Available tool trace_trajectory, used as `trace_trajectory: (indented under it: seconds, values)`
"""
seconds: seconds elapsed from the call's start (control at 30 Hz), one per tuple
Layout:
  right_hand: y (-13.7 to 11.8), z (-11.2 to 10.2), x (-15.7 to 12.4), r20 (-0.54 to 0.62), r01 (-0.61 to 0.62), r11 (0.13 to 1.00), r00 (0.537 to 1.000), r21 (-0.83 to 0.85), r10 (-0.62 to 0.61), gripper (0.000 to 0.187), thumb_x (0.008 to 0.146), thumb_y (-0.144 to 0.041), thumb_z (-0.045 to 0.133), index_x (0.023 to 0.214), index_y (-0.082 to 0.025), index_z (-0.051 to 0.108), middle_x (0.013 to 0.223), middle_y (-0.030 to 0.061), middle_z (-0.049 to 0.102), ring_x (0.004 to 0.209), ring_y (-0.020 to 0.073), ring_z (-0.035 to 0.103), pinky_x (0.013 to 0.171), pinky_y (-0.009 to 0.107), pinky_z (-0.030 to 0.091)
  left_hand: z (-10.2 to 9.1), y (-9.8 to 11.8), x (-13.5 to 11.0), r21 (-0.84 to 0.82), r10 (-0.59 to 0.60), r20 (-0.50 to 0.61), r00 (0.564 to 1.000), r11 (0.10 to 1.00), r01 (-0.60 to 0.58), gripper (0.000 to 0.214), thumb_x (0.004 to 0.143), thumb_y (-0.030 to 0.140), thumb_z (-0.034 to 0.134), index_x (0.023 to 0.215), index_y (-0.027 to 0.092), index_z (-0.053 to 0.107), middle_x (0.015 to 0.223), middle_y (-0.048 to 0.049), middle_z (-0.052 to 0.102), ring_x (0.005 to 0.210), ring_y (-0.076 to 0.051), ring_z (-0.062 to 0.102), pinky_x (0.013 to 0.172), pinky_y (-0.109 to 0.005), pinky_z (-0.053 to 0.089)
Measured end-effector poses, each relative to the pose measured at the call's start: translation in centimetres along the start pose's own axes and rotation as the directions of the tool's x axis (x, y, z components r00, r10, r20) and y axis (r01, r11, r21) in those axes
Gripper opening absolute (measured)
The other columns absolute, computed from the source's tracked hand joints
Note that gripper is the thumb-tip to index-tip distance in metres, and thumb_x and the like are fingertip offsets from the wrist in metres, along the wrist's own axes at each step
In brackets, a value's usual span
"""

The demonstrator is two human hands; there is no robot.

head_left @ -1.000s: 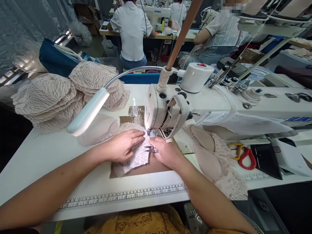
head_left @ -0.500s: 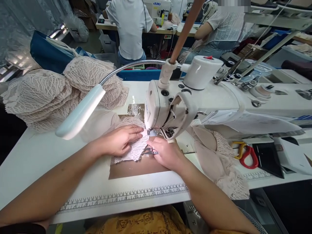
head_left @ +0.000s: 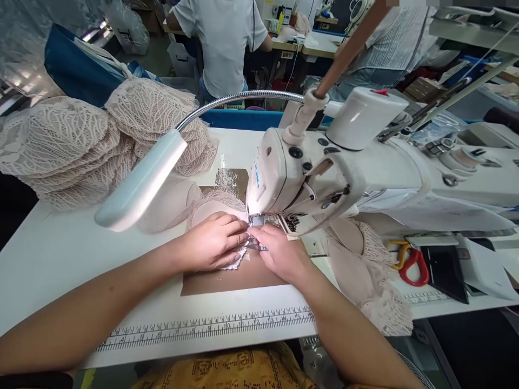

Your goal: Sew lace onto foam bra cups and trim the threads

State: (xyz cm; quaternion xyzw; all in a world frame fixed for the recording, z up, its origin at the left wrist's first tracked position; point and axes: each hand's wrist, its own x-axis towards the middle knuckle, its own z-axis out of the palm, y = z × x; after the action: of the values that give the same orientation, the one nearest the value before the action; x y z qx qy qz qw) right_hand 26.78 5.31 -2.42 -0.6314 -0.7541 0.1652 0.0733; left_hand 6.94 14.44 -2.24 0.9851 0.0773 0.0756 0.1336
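My left hand rests on a pale lace piece, fingers bent and close together, gripping its edge beside the needle area. Most of that piece is hidden under the hand. More of the lace and a smooth cup-shaped part show behind it. My right hand is closed round small thread snips, blades pointing left, while its thumb and forefinger meet the fabric at my left fingertips. Just above both hands is the head of the white sewing machine; the presser foot is partly hidden.
Stacked lace cups stand at the left, behind a lamp on a bendy neck. Beige cups lie at the right, near red-handled scissors. A printed ruler runs along the front edge. Two people sit beyond the table.
My left hand has moved over the lace and bent its fingers, meeting my right fingertips. The lace piece has turned or folded beneath it. The view has shifted slightly.
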Motion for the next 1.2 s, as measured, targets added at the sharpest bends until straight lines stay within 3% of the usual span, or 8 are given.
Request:
trace_trajectory:
  seconds: [0.23, 0.57, 0.83, 1.2]
  values:
    - [0.09, 0.64, -0.12, -0.005, -0.005, 0.997, 1.0, -0.074, 0.004, 0.045, 0.083, -0.014, 0.052, 0.125, -0.028, 0.062, 0.103, 0.0066, 0.068, 0.094, 0.0219, 0.062, 0.081, 0.029, 0.047, 0.26, -0.68, -0.27, -0.004, 0.065, -0.024, 0.998, 0.998, -0.065, 0.038, 0.095, 0.033, 0.046, 0.125, 0.014, 0.058, 0.133, -0.0153, 0.058, 0.114, -0.031, 0.053, 0.098, -0.045, 0.041]
    - [-0.44, 0.44, 0.04, -0.05, -0.053, 0.979, 0.998, -0.195, 0.044, 0.041, 0.087, -0.016, 0.048, 0.124, -0.024, 0.063, 0.102, 0.0086, 0.07, 0.095, 0.0229, 0.065, 0.088, 0.033, 0.047, 0.42, -0.56, -0.07, 0.043, 0.011, -0.048, 0.999, 0.999, -0.009, 0.042, 0.094, 0.037, 0.047, 0.128, 0.014, 0.056, 0.135, -0.0163, 0.055, 0.113, -0.033, 0.051, 0.096, -0.048, 0.043]
    - [0.06, 0.86, -0.47, -0.025, 0.046, 0.991, 0.998, -0.123, -0.049, 0.04, 0.085, -0.018, 0.054, 0.123, -0.026, 0.064, 0.105, 0.0062, 0.069, 0.09, 0.0209, 0.063, 0.074, 0.027, 0.049, 0.08, -0.85, -0.52, -0.016, 0.018, -0.047, 0.999, 1.0, -0.018, 0.04, 0.093, 0.035, 0.05, 0.125, 0.013, 0.058, 0.133, -0.016, 0.057, 0.115, -0.032, 0.051, 0.098, -0.047, 0.042]
    - [-0.42, 0.64, -0.46, 0.0, -0.036, 0.987, 0.999, -0.157, 0.036, 0.043, 0.086, -0.019, 0.051, 0.127, -0.027, 0.061, 0.105, 0.0078, 0.069, 0.094, 0.0227, 0.063, 0.074, 0.029, 0.049, 0.25, -0.79, -0.3, -0.008, -0.039, -0.056, 0.998, 0.999, 0.038, 0.041, 0.094, 0.036, 0.05, 0.127, 0.013, 0.058, 0.134, -0.0151, 0.057, 0.114, -0.031, 0.052, 0.097, -0.046, 0.043]
